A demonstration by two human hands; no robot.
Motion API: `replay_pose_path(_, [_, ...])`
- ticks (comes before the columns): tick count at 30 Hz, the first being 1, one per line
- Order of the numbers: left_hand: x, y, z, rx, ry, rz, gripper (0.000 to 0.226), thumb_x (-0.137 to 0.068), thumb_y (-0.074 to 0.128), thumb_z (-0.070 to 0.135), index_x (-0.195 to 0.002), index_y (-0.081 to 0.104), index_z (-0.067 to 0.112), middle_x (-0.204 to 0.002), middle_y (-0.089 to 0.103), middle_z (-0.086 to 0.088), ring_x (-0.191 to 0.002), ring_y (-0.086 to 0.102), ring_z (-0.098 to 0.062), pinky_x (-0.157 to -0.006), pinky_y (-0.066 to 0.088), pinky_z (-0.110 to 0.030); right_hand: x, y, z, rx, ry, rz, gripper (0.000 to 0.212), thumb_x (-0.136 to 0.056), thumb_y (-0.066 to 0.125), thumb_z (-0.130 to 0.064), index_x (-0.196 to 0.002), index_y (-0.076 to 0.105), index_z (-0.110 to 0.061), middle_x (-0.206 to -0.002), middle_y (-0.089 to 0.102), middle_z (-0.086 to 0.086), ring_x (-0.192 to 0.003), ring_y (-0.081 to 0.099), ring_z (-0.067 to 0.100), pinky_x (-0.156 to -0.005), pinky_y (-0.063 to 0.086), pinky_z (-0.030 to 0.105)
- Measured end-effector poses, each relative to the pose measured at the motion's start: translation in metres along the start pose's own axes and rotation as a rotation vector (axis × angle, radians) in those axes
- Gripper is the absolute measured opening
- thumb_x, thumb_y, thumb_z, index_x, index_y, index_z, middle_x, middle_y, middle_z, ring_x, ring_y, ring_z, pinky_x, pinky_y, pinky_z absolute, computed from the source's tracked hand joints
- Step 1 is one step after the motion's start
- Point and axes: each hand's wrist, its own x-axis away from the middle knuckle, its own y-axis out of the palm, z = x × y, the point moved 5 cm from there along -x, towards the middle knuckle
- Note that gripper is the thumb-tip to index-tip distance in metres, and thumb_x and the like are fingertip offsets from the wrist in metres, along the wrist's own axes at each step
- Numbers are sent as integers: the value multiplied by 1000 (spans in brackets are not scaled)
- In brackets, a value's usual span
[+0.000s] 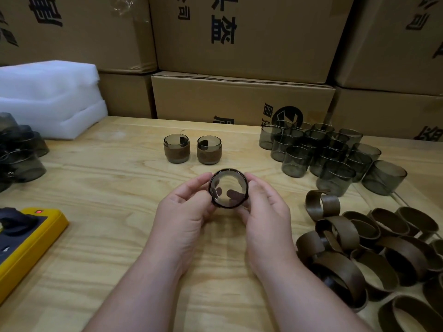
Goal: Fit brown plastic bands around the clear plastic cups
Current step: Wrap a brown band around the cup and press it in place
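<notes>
The work happens on a light wooden table [119, 236] that stands in front of stacked cardboard boxes [239, 97], with a block of white foam [48, 97] at the far left and a yellow device [28, 243] at the near left edge.

Two cups already carry a band: the finished cups [193, 149] stand side by side in the middle of the table, beyond the hands, each with a brown ring around its lower part. So this part is done.

The third cup [227, 188] is in work now. The left hand [182, 212] and the right hand [263, 209] hold it together above the table, its mouth turned toward the camera. The fingers of both hands are curled around its sides, and a dark band [226, 205] shows at its lower edge. I cannot tell if the band sits fully in place or is only partly pushed on.

Much is left, in my judgement. A large group of bare cups [323, 152] waits at the far right, and a pile of loose brown bands [371, 248] lies at the near right, just beside the right forearm. More smoky cups [21, 152] lie at the far left; whether these belong to the job, I cannot say.
</notes>
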Motion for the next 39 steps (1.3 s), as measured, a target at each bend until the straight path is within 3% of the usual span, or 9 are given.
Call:
replay_pose_path(4, [2,5,3,1,103,15,49,-73,58,-3,-114,72,17,-113,79,-1,-112,72,-13,-94,57,-23,7,7,-3,87,-21,-83,32,-97,59,-45,-120,69,-27,-115,76,-7,-111,70,8,-98,56,33])
replay_pose_path(10, [7,11,3,40,35,1,48,-95,40,-12,-111,74,18,-107,79,-11,-95,72,-24,-80,61,-30,12,11,-7,94,-133,-161,35,-92,74,-9,-117,61,-31,-116,73,-11,-105,71,2,-82,56,17])
replay_pose_path(16, [8,9,5,-97,106,67,43,-93,51,-15,-103,71,22,-106,78,1,-93,74,-14,-78,61,-30,16,16,-3,352,-175,-151,45,-75,70,-30,-114,53,-44,-110,69,-21,-100,68,-4,-79,53,14])
replay_pose_path(21, [10,12,6,-237,169,16,46,-91,50,-21,-111,67,16,-99,78,17,-96,71,5,-75,53,-9,17,16,-3,751,-193,-135,59,-85,68,-33,-137,44,-45,-131,53,-25,-122,54,-2,-100,43,14])
replay_pose_path(26, [13,19,3,-264,152,-32,45,-88,49,-23,-111,68,11,-109,77,8,-102,70,4,-76,52,-8,19,10,-8,932,-207,-50,39,-89,67,-36,-127,58,-38,-149,37,-13,-143,29,9,-118,30,28])
replay_pose_path(32, [9,11,3,-196,121,80,36,-91,55,-13,-104,72,16,-93,77,13,-85,70,4,-69,54,-14,36,13,-35,870,-505,135,17,-80,69,-32,-95,61,-35,-93,47,-19,-94,46,7,-87,47,30])
replay_pose_path(35, [7,1,1,-172,93,175,35,-91,58,-5,-96,76,24,-81,73,14,-78,66,-8,-75,56,-28,39,19,-32,835,-377,56,13,-81,55,-42,-83,59,-30,-58,55,-16,-61,55,12,-61,51,36])
replay_pose_path(37, [6,-1,1,-155,74,202,31,-83,62,6,-91,78,32,-76,70,16,-79,61,-15,-80,52,-38,37,18,-27,859,-296,13,23,-81,50,-45,-88,65,-30,-60,61,-21,-65,61,10,-66,55,38])
replay_pose_path(39, [6,0,1,-131,65,202,29,-73,61,17,-87,78,36,-77,67,15,-78,57,-17,-80,50,-39,33,18,-23,890,-254,-21,31,-82,51,-44,-103,70,-33,-91,73,-21,-94,68,7,-86,56,35])
